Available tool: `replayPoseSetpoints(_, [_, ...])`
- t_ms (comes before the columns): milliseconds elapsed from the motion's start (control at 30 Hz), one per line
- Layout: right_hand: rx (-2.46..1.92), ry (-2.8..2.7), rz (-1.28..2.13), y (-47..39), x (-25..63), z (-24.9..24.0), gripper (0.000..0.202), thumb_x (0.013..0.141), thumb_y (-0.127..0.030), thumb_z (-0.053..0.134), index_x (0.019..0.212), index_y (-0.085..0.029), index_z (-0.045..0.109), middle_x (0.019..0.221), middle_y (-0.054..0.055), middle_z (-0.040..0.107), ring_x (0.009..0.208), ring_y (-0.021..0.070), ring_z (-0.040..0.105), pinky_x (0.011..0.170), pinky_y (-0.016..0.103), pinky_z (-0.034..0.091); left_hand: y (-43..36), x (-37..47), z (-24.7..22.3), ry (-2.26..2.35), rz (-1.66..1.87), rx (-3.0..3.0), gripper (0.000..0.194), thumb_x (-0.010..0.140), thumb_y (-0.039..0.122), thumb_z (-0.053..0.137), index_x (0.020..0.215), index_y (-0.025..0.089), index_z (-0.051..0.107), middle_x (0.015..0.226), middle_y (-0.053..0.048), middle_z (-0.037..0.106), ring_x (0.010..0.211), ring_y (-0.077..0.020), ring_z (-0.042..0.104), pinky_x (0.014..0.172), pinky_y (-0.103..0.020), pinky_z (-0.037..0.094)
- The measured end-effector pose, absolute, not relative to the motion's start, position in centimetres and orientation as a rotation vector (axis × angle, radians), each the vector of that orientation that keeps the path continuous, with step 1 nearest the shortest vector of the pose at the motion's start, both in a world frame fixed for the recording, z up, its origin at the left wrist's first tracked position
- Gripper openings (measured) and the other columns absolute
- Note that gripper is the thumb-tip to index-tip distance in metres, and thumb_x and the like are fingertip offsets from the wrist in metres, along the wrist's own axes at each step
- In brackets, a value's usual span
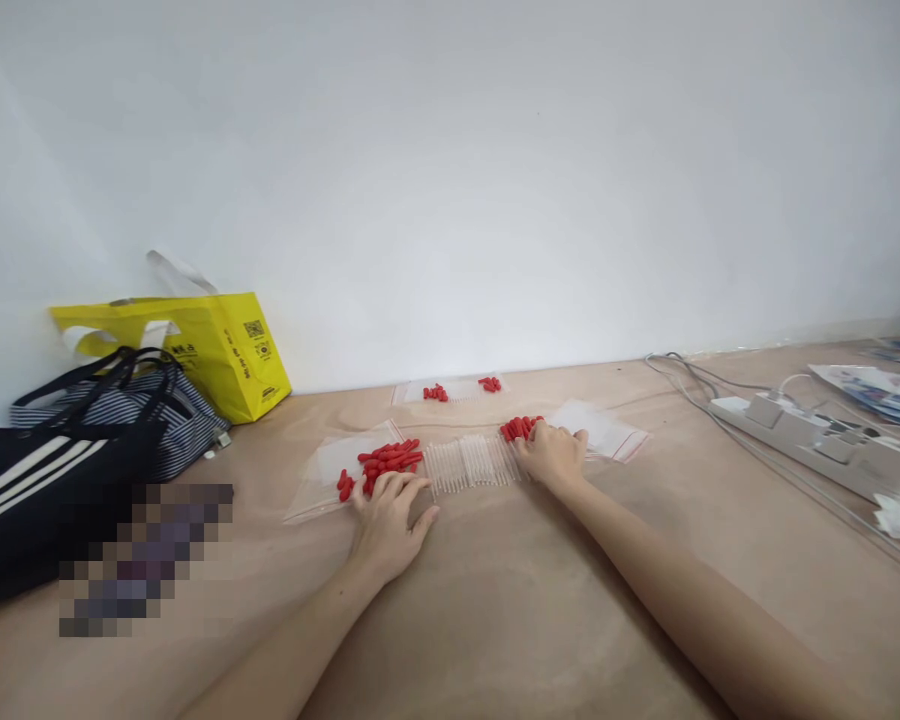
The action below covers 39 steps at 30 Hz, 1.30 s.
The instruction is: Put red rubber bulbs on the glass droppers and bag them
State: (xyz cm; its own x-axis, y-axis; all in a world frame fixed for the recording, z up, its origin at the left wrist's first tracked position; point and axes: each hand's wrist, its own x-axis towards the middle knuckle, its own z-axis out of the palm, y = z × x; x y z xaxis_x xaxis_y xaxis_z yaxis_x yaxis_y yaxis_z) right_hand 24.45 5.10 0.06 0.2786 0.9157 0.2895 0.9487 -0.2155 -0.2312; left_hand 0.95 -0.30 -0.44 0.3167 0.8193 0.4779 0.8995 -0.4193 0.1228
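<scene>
In the middle of the table lies a row of thin clear sticks, side by side. Red elongated pieces are heaped at its left end, and a smaller cluster of red pieces lies at the right end. My left hand rests by the left heap, fingers spread and thumb apart, its fingertips close to or touching the red pieces. The bent fingers of my right hand are at the right cluster, close together. Whatever lies between those fingertips is hidden.
Clear plastic bags with a red line lie under the left heap and beyond my right hand. Farther back is another clear bag with red pieces. Left stand a yellow bag and dark bags; right, a power strip with cables.
</scene>
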Motion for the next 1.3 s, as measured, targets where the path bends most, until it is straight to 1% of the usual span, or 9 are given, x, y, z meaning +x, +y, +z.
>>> replayPoseSetpoints(100, [-2.208, -1.707, -0.109, 5.3, 24.8, -0.1, 0.030, 0.076, -0.035, 0.039, 0.074, -0.015, 0.061, 0.075, 0.010, 0.063, 0.078, 0.0252, 0.055, 0.075, 0.039, 0.022, -0.2, 0.9, -0.5, -1.602, -0.724, -2.383, 0.017, 0.074, 0.030, 0.052, 0.090, 0.026, 0.056, 0.098, -0.003, 0.061, 0.099, -0.0244, 0.047, 0.092, -0.054, 0.012])
replayPoseSetpoints(267, [-2.175, -1.747, -0.143, 5.6, 24.5, -0.6, 0.036, 0.080, -0.036, 0.037, 0.068, -0.016, 0.063, 0.070, 0.010, 0.063, 0.076, 0.0241, 0.055, 0.075, 0.039, 0.022, -0.1, 0.7, -0.7, -1.604, -0.754, -2.306, 0.015, 0.072, 0.029, 0.054, 0.086, 0.026, 0.058, 0.097, -0.003, 0.061, 0.098, -0.0243, 0.047, 0.093, -0.053, 0.011])
replayPoseSetpoints(500, [-2.093, -1.781, -0.164, 5.3, 24.1, -1.0, 0.029, 0.079, -0.031, 0.038, 0.076, -0.017, 0.064, 0.075, 0.009, 0.065, 0.081, 0.0237, 0.055, 0.077, 0.038, 0.021, 0.7, 0.1, -0.8, -1.651, -0.772, -2.211, 0.015, 0.072, 0.029, 0.054, 0.086, 0.024, 0.059, 0.097, -0.004, 0.060, 0.098, -0.0242, 0.048, 0.092, -0.052, 0.013])
replayPoseSetpoints(600, [-2.105, -1.778, -0.156, 5.4, 24.2, -1.2, 0.029, 0.079, -0.029, 0.038, 0.073, -0.017, 0.064, 0.073, 0.009, 0.065, 0.080, 0.0237, 0.055, 0.077, 0.039, 0.021, 1.0, 0.0, -0.7, -1.669, -0.767, -2.188, 0.015, 0.073, 0.030, 0.053, 0.086, 0.024, 0.059, 0.097, -0.004, 0.060, 0.097, -0.0240, 0.048, 0.091, -0.051, 0.015])
replayPoseSetpoints(733, [-2.127, -1.762, -0.145, 5.6, 24.3, -1.2, 0.030, 0.079, -0.031, 0.038, 0.070, -0.016, 0.062, 0.073, 0.009, 0.065, 0.077, 0.0238, 0.056, 0.076, 0.038, 0.021, 1.2, -0.2, -0.7, -1.687, -0.770, -2.157, 0.016, 0.073, 0.031, 0.053, 0.086, 0.024, 0.060, 0.098, -0.005, 0.060, 0.097, -0.0245, 0.048, 0.090, -0.051, 0.016])
replayPoseSetpoints(867, [-2.096, -1.716, -0.161, 5.4, 24.2, -1.1, 0.028, 0.078, -0.036, 0.040, 0.077, -0.016, 0.061, 0.074, 0.007, 0.065, 0.074, 0.0223, 0.056, 0.075, 0.037, 0.022, 1.3, -0.3, -0.8, -1.696, -0.766, -2.133, 0.014, 0.072, 0.031, 0.053, 0.083, 0.024, 0.060, 0.098, -0.005, 0.060, 0.096, -0.0246, 0.048, 0.090, -0.050, 0.016])
replayPoseSetpoints(1000, [-1.986, -1.789, -0.171, 4.7, 23.6, -0.9, 0.027, 0.079, -0.036, 0.040, 0.075, -0.020, 0.061, 0.075, 0.005, 0.065, 0.079, 0.0213, 0.055, 0.076, 0.037, 0.021, 1.5, -0.3, -0.8, -1.698, -0.767, -2.109, 0.013, 0.073, 0.030, 0.053, 0.083, 0.026, 0.061, 0.098, -0.005, 0.059, 0.097, -0.0243, 0.047, 0.090, -0.050, 0.016])
replayPoseSetpoints(1167, [-2.059, -1.871, -0.140, 4.2, 23.0, -0.5, 0.027, 0.078, -0.031, 0.040, 0.076, -0.018, 0.064, 0.077, 0.009, 0.064, 0.082, 0.0228, 0.053, 0.077, 0.038, 0.022, 1.5, -0.3, -0.5, -1.693, -0.744, -2.043, 0.011, 0.071, 0.029, 0.055, 0.080, 0.024, 0.061, 0.096, -0.005, 0.058, 0.094, -0.0242, 0.047, 0.089, -0.050, 0.017])
replayPoseSetpoints(1300, [-2.124, -1.900, -0.125, 4.2, 22.9, -0.2, 0.028, 0.076, -0.032, 0.042, 0.075, -0.016, 0.064, 0.078, 0.012, 0.064, 0.081, 0.0241, 0.054, 0.078, 0.039, 0.023, 1.6, -0.2, -0.3, -1.658, -0.702, -2.017, 0.013, 0.071, 0.032, 0.056, 0.077, 0.023, 0.062, 0.093, -0.006, 0.057, 0.092, -0.0250, 0.047, 0.088, -0.051, 0.018])
